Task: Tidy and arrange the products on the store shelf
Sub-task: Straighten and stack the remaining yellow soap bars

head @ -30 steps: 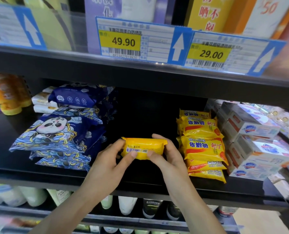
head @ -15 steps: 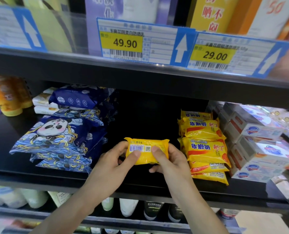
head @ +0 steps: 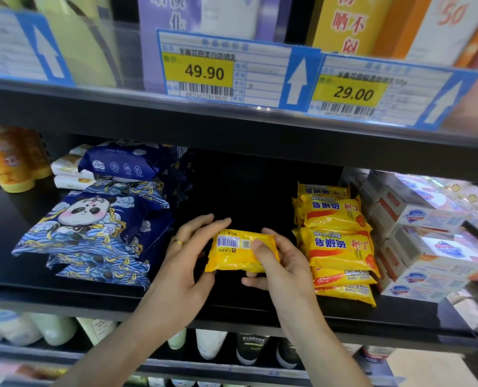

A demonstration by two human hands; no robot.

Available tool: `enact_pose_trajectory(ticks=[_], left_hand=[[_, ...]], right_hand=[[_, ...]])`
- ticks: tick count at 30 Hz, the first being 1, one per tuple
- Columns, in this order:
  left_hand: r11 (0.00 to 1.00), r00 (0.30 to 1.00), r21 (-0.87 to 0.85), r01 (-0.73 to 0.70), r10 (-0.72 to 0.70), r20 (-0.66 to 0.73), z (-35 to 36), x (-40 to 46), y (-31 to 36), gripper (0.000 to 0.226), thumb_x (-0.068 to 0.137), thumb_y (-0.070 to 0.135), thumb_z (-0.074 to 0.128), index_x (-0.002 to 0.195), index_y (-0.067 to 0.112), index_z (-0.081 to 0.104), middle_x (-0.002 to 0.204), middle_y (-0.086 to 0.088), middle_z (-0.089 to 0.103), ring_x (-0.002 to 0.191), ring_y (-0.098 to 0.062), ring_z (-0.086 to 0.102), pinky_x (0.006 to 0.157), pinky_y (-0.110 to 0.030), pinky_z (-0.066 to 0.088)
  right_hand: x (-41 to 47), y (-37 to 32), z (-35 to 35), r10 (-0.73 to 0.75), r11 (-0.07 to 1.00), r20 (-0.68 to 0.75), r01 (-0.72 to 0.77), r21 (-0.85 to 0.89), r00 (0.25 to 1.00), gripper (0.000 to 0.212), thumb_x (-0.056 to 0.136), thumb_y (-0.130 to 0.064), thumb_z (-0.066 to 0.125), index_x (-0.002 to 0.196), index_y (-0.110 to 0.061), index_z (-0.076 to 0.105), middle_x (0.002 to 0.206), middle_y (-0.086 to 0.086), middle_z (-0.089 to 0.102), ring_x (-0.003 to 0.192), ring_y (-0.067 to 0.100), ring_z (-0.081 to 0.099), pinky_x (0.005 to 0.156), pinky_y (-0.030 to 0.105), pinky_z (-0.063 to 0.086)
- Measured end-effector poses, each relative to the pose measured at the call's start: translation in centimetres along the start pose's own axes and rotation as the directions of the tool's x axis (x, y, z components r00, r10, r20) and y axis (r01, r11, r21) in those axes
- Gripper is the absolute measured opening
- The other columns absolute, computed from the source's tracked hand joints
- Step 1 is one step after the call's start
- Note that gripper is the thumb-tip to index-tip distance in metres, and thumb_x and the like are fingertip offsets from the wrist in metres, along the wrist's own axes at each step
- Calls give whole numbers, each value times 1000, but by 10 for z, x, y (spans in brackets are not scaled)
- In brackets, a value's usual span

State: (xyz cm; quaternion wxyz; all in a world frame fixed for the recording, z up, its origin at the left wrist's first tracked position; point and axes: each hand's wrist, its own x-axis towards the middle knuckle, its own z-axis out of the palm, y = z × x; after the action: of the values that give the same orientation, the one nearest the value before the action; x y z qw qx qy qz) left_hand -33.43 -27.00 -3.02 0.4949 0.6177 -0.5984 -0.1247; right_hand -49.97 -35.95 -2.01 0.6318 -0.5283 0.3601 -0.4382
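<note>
A yellow soap packet (head: pixel 233 254) with its barcode side facing me is held over the dark gap in the middle of the black shelf (head: pixel 232 310). My right hand (head: pixel 284 268) grips its right end, thumb on top. My left hand (head: pixel 181 270), wearing a ring, touches the left end with its fingers spread behind the packet. To the right stands a stack of matching yellow sulfur soap packets (head: pixel 337 244). On the left lies a pile of dark blue panda wipe packs (head: pixel 95 227).
White boxed soaps (head: pixel 425 244) are stacked at the far right. Orange bottles (head: pixel 8 160) stand at the far left. The upper shelf edge carries price tags (head: pixel 221 74) close above. Bottles (head: pixel 212 343) fill the shelf below.
The soap packet has been tilted so its barcode side faces me more fully. My left thumb has come off its front and the left fingers have spread.
</note>
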Motion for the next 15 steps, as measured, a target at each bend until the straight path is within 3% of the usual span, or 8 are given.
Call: enact_pose_trajectory(ticks=[2,8,15], left_hand=[[1000,1000,26,-6,6,-14,1,0,0,88,86,-10,71,145,53,49,159,19,33,148,-14,33,115,-47,41],[1000,998,-15,-14,13,-64,1,0,2,77,83,-11,74,130,48,62,151,16,44,145,-16,40,112,-49,44],[999,997,-21,-46,44,-61,0,1,3,66,83,-4,79,121,48,66,143,17,54,131,-19,52,98,-38,47]], right_hand=[[-1,0,1,11,1000,-1,-11,-5,1000,46,92,-31,73,137,-29,59,93,-6,76,65,17,71,56,27,60],[-1,-1,2,33,999,1,-33,-28,999,60,91,-39,74,145,-32,50,95,-1,75,61,17,70,55,29,60],[-1,-1,3,42,997,6,-41,-70,999,70,78,-57,75,141,-35,53,90,-8,76,59,19,70,53,29,60]])
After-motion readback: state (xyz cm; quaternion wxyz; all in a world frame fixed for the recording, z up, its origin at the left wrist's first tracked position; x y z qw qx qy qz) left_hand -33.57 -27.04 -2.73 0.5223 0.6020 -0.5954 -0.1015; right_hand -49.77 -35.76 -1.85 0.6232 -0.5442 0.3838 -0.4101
